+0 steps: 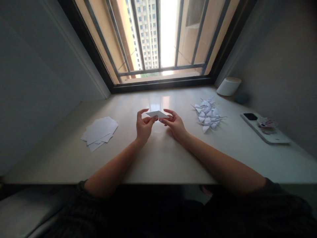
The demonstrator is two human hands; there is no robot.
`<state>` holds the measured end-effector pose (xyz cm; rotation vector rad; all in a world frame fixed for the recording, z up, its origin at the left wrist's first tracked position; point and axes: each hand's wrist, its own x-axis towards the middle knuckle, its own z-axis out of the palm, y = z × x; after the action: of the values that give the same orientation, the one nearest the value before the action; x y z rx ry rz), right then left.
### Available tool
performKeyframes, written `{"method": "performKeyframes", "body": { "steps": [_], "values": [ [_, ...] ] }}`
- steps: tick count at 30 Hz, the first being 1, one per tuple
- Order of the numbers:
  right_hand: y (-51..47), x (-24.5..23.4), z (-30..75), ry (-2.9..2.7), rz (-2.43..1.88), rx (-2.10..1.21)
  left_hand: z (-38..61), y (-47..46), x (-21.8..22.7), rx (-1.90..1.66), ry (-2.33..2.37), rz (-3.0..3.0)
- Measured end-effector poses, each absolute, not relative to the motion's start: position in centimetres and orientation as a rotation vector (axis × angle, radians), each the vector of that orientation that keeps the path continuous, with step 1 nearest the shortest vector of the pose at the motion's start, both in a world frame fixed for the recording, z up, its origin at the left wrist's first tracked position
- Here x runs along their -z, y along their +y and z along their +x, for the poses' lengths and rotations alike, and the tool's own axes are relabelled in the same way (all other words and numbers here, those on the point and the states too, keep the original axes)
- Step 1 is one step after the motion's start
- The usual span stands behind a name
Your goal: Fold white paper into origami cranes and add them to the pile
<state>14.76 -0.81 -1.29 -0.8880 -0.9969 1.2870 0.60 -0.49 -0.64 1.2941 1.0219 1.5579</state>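
Between my two hands is a small folded white paper [158, 113], held just above the middle of the table [158, 158]. It has a flat, pointed diamond-like outline. My left hand [144, 127] pinches its near left side with the thumb, index finger raised behind. My right hand [176, 125] grips the near right side, thumb tip close to the left thumb. To the left lies a loose stack of white paper sheets [100, 131]. On the right a heap of folded white paper pieces [207, 114] with pointed ends is gathered.
A phone [267, 132] with a ring-like grip on its back lies at the right. Behind it stand a white cylindrical object [229, 86] and a dark rounded item [241, 98] by the wall. A barred window [160, 87] rises at the table's back.
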Motion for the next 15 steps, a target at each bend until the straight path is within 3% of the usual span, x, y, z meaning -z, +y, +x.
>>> {"method": "performKeyframes", "body": {
  "steps": [15],
  "values": [
    [-0.49,1.82,14.8,-0.956,-0.899,-1.311,0.72,-0.8,0.39,-1.518,0.991,1.332]
  ]
}}
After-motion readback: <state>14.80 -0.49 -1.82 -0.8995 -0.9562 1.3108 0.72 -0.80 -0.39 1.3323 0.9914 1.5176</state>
